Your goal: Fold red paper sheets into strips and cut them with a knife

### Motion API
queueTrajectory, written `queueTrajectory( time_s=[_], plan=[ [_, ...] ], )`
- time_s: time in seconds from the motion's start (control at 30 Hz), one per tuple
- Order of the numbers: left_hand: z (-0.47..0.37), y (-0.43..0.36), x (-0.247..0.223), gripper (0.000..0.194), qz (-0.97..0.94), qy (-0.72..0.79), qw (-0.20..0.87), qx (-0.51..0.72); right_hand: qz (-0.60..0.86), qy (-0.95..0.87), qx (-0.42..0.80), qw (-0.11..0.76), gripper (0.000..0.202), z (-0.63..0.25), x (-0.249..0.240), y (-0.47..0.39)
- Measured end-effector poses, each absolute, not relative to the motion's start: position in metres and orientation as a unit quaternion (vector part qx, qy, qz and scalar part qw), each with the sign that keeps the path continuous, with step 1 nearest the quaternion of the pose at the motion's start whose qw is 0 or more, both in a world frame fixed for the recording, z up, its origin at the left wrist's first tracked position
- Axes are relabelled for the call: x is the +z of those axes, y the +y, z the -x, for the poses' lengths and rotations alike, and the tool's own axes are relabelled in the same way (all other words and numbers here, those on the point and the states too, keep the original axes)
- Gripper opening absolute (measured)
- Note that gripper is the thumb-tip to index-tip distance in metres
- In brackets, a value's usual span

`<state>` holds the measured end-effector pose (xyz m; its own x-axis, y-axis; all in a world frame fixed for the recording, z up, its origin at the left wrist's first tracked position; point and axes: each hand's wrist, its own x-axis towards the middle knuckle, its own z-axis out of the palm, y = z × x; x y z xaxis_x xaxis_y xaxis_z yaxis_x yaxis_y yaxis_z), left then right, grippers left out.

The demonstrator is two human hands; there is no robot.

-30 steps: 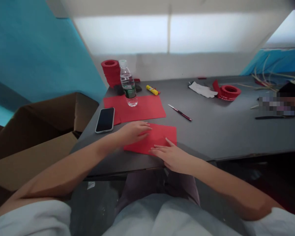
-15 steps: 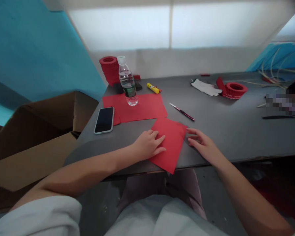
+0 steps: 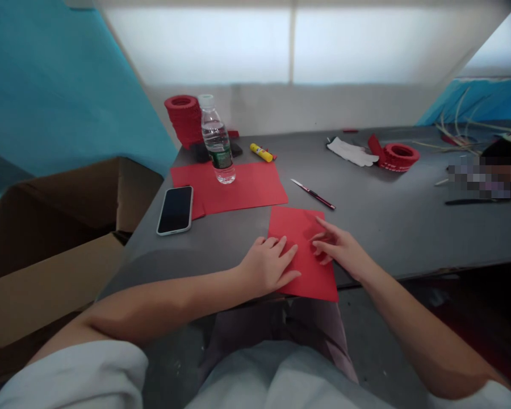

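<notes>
A red sheet of paper (image 3: 296, 224) lies near the front of the grey table, its lower edge reaching over the table's edge. My left hand (image 3: 272, 262) rests on its left part, fingers spread. Over the right part is my right hand (image 3: 334, 244), fingers apart and partly bent, holding nothing; whether it touches the paper I cannot tell. Just beyond the sheet lies a slim craft knife (image 3: 313, 193) with its blade pointing away to the left.
More red paper (image 3: 255, 190) lies farther back under a water bottle (image 3: 221, 150), beside a phone (image 3: 176, 210). Behind are a yellow glue stick (image 3: 261, 152), red paper rings (image 3: 183, 122), a white glove (image 3: 351, 152) and another red ring (image 3: 398, 157). A cardboard box (image 3: 51, 278) stands left.
The red sheet has turned and now lies squarer to me, shifted slightly right. My left hand moved right and nearer with it. My right hand came from beside the sheet to above it.
</notes>
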<state>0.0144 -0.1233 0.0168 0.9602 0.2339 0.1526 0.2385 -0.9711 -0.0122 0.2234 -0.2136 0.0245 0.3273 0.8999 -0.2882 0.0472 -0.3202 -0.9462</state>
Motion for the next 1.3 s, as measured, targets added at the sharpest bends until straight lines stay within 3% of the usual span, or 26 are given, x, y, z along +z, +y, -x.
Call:
queueTrajectory(
  time_s=[0.1,0.17,0.27,0.37,0.47,0.57,0.77,0.93,1.17,1.3],
  plan=[
    [-0.013,-0.123,0.014,0.058,0.99,-0.122,-0.004,-0.076,0.699,-0.372,0.35,0.501,0.054,-0.233,0.024,-0.216],
    [-0.013,-0.122,0.01,0.058,0.989,-0.125,-0.016,-0.081,0.68,-0.318,0.339,0.567,0.039,-0.239,0.027,-0.22],
    [-0.013,-0.119,0.005,0.06,0.988,-0.127,-0.036,-0.082,0.617,-0.189,0.408,0.646,0.033,-0.243,0.03,-0.224],
    [-0.014,-0.118,0.002,0.061,0.987,-0.132,-0.045,-0.079,0.59,-0.131,0.429,0.671,0.037,-0.239,0.029,-0.22],
    [-0.014,-0.119,0.003,0.064,0.987,-0.129,-0.046,-0.08,0.615,-0.196,0.471,0.601,0.047,-0.23,0.028,-0.216],
    [-0.011,-0.116,0.014,0.06,0.987,-0.112,-0.066,-0.097,0.64,-0.321,0.488,0.499,0.042,-0.225,0.033,-0.217],
    [-0.009,-0.085,0.042,0.043,0.972,-0.096,-0.053,-0.209,0.625,-0.391,0.481,0.475,0.039,-0.237,0.045,-0.199],
    [-0.009,-0.046,0.027,0.031,0.984,-0.077,-0.04,-0.155,0.655,-0.427,0.486,0.389,0.044,-0.242,0.036,-0.138],
    [-0.007,-0.035,0.005,0.027,0.985,-0.092,-0.042,-0.143,0.723,-0.466,0.328,0.39,0.041,-0.24,0.036,-0.126],
    [-0.008,-0.037,0.006,0.028,0.985,-0.091,-0.035,-0.144,0.699,-0.487,0.301,0.428,0.038,-0.232,0.043,-0.142]
  ],
)
